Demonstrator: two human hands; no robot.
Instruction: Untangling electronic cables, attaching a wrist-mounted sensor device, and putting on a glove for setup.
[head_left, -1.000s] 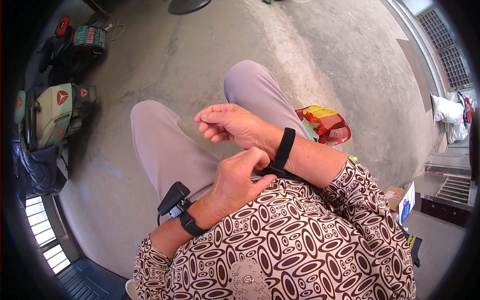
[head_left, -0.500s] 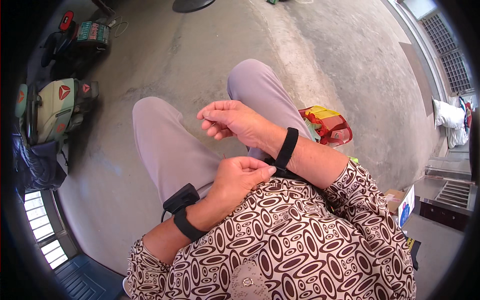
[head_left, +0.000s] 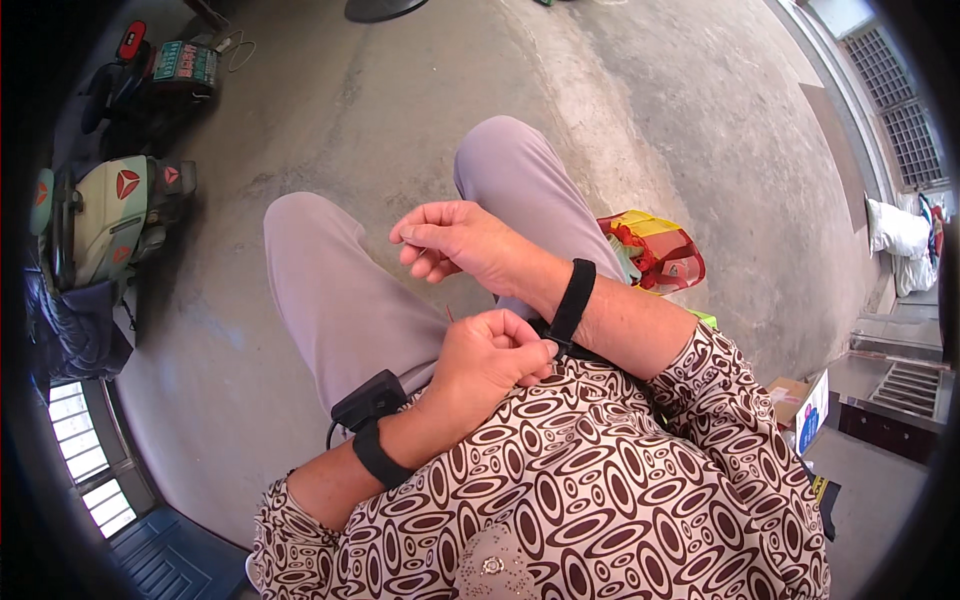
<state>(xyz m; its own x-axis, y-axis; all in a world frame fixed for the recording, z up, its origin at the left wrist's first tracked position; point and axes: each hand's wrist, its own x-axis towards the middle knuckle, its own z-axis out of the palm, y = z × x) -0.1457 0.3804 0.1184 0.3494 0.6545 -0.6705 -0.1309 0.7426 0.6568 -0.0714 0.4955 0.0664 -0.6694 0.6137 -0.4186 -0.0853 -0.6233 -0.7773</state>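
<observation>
My left hand [head_left: 490, 355] is low over my lap, close to the patterned top [head_left: 600, 450], its thumb and forefinger pressed together. Whatever lies in that pinch is too small to make out. A thin reddish sliver [head_left: 449, 312] pokes up beside its knuckles. Higher up and further left, between my knees, my right hand [head_left: 455, 242] also has thumb and forefinger pinched, the other fingers curled under. What it holds, if anything, cannot be told. The two hands are apart. Black straps [head_left: 573, 305] circle both wrists, and a black box [head_left: 368, 400] sits at the left one.
My legs in mauve trousers [head_left: 340, 280] stretch ahead over a concrete floor [head_left: 400, 110]. Beside my right leg stands a red and yellow bag [head_left: 660, 250]. Scooters [head_left: 110, 220] are parked at left. An open cardboard box [head_left: 790, 395] and white bundles [head_left: 895, 235] are at right.
My left hand has shifted slightly right and down, its wrist box moving a little with it. My right hand's fingertips have moved slightly left. Both pinches stay closed.
</observation>
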